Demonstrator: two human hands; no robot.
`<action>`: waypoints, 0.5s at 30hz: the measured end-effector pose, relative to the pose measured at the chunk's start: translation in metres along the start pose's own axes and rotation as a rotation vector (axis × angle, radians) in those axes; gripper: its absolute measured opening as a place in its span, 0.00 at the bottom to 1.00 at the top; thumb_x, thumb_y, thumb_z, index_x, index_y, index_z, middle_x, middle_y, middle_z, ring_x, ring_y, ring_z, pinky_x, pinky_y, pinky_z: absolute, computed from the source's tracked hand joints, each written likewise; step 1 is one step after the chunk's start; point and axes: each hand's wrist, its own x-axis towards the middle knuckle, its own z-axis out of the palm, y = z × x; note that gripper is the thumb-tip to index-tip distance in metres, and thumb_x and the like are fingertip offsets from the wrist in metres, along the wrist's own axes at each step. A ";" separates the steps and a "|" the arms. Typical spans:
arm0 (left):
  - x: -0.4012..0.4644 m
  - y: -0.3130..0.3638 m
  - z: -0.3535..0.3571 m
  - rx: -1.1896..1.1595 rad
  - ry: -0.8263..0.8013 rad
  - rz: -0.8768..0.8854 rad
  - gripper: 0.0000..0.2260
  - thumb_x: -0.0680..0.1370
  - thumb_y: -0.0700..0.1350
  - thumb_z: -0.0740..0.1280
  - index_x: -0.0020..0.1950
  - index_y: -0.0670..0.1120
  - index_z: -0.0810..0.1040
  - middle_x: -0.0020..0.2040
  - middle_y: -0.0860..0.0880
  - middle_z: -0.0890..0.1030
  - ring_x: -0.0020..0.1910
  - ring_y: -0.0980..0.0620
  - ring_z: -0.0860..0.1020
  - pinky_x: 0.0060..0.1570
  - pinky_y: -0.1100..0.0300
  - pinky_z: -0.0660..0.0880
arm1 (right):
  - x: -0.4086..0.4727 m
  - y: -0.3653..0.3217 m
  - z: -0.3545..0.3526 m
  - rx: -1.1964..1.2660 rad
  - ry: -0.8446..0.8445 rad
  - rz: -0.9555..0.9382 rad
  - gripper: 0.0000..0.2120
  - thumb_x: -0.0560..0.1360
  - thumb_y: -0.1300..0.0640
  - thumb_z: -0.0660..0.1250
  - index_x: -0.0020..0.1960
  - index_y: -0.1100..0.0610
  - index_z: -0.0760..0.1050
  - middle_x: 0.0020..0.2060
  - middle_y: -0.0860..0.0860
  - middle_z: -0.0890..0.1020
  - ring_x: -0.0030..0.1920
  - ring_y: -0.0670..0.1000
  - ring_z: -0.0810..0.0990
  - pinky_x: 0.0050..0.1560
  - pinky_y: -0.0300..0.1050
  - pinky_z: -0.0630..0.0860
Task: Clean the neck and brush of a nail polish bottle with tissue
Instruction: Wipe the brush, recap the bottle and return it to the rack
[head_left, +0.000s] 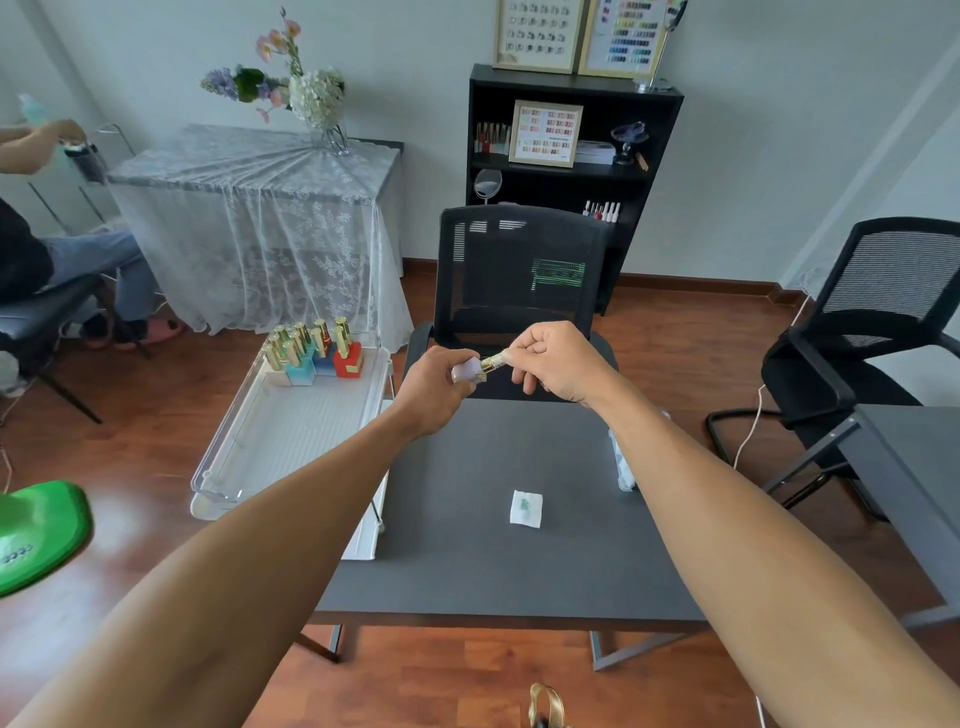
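Note:
My left hand (434, 387) grips a pale lilac nail polish bottle (464, 372), held on its side above the far edge of the dark grey table (467, 566). My right hand (556, 364) pinches the bottle's gold cap (493, 362), which meets the bottle's neck. The brush is hidden. A small square of white tissue (526, 508) with a green stain lies flat on the table, well below both hands.
A clear tray (291, 441) to the left holds several gold-capped polish bottles (311, 348) at its far end. A clear container (623, 462) sits behind my right forearm. A black mesh chair (519, 270) faces the table. A seated person (62, 249) is at far left.

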 end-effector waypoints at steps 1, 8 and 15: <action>0.000 -0.001 0.000 0.006 0.000 -0.002 0.09 0.82 0.42 0.72 0.62 0.49 0.85 0.52 0.55 0.79 0.46 0.51 0.77 0.40 0.65 0.71 | 0.000 -0.001 0.001 -0.018 0.004 0.008 0.09 0.81 0.52 0.71 0.46 0.55 0.83 0.34 0.50 0.88 0.30 0.45 0.84 0.39 0.42 0.77; -0.003 0.000 0.001 0.030 0.023 -0.010 0.09 0.82 0.44 0.71 0.63 0.48 0.84 0.55 0.55 0.77 0.45 0.53 0.76 0.40 0.68 0.68 | 0.001 -0.004 0.010 -0.082 0.069 -0.002 0.11 0.84 0.51 0.68 0.46 0.54 0.81 0.34 0.49 0.87 0.31 0.47 0.86 0.36 0.40 0.74; -0.001 -0.001 -0.007 0.011 -0.009 -0.027 0.11 0.83 0.44 0.70 0.65 0.45 0.83 0.57 0.50 0.79 0.51 0.49 0.77 0.42 0.65 0.70 | 0.004 0.000 0.019 0.151 0.144 -0.026 0.06 0.84 0.57 0.69 0.53 0.58 0.83 0.39 0.53 0.87 0.35 0.47 0.84 0.34 0.40 0.77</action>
